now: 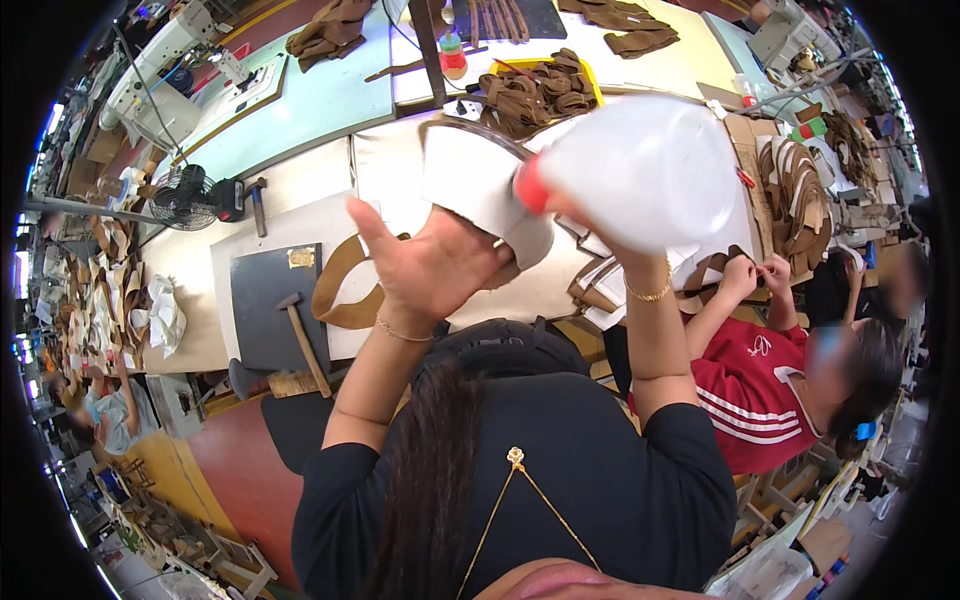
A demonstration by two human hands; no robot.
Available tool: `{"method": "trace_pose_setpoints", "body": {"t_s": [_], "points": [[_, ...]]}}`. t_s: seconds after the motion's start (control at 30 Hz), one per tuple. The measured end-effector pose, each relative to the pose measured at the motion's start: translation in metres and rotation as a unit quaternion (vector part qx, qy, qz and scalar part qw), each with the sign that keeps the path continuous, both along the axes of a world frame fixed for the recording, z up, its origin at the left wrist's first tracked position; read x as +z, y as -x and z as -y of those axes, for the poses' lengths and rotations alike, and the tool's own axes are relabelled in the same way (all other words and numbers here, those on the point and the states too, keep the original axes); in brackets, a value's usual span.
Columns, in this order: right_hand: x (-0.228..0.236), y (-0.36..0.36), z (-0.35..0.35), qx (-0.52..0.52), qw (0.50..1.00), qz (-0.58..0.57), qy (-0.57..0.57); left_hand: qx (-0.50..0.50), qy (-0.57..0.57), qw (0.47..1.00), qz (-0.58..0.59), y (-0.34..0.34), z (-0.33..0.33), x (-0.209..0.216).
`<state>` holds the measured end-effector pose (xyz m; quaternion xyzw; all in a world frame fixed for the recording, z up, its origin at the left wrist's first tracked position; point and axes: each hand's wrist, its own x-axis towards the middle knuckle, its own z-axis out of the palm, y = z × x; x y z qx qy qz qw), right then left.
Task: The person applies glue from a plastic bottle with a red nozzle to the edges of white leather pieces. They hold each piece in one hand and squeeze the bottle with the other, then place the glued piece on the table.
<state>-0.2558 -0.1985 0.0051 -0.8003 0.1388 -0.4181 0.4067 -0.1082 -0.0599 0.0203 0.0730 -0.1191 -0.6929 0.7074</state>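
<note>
In front of my chest my left hand [440, 262] is raised with the thumb spread out. Its fingers bear a curved shoe upper piece [470, 172], white on the visible side with a brown edge; some fingertips are hidden by it. My right hand [612, 238] grips a translucent white squeeze bottle [645, 170], tilted sideways. The bottle's red cap [531, 184] points left and overlaps the piece in view; I cannot tell whether they touch. On the table beside my left hand lies a curved brown strip piece [335, 292].
A hammer [304, 340] lies across a dark board [262, 310] at left. Another hammer [259, 208] and a small fan [184, 196] are farther back. A yellow tray [590, 82] holds brown pieces. At right, a co-worker in a red shirt [750, 385] handles a piece.
</note>
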Motion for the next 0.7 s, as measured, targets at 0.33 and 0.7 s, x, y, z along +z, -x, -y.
{"method": "trace_pose_setpoints", "body": {"t_s": [0.33,0.7], "points": [[0.007,0.004,-0.017,-0.033,0.995,0.016,-0.09,0.039,0.002,0.999,-0.03,-0.003,0.008,0.011],[-0.005,-0.009,0.003,0.059,0.96,0.196,-0.189,0.022,0.018,1.0,-0.012,-0.001,0.01,0.002]]}}
